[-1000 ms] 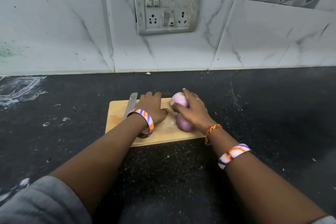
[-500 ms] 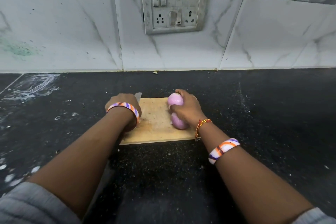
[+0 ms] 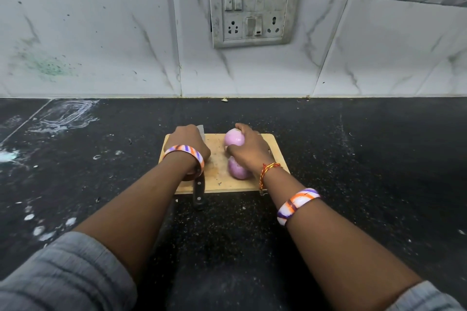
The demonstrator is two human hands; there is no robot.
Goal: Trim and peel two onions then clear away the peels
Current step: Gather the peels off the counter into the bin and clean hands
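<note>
Wooden cutting board (image 3: pixel 217 179) is lying on the black speckled desk (image 3: pixel 366 159), square to the person, so both arms are reaching it evenly. Two pale purple onions are sitting on its right half, one behind the other and touching or nearly so. Both are looking glossy and skinless, which suggests that peeling is largely complete; no loose peels are showing on the board.

The right hand (image 3: pixel 249 151) is resting over the onions. Its fingers are curling around the far onion (image 3: pixel 233 138) from the right side, probably to stop the round bulb from rolling. The near onion (image 3: pixel 237 170) is lying partly under the wrist.

The left hand (image 3: pixel 188 142) is closing over the knife (image 3: pixel 199 193) on the left half of the board. The dark handle is projecting toward the person past the board's front edge, and the blade tip is emerging beyond the knuckles. The fingers are hidden beneath the hand, so whether they are gripping the knife or merely pressing on it cannot be determined. The blade is lying flat and well apart from the onions, a safe rest position.

Judgement: the knife is being either set down or picked up, and the onions are being gathered.
</note>
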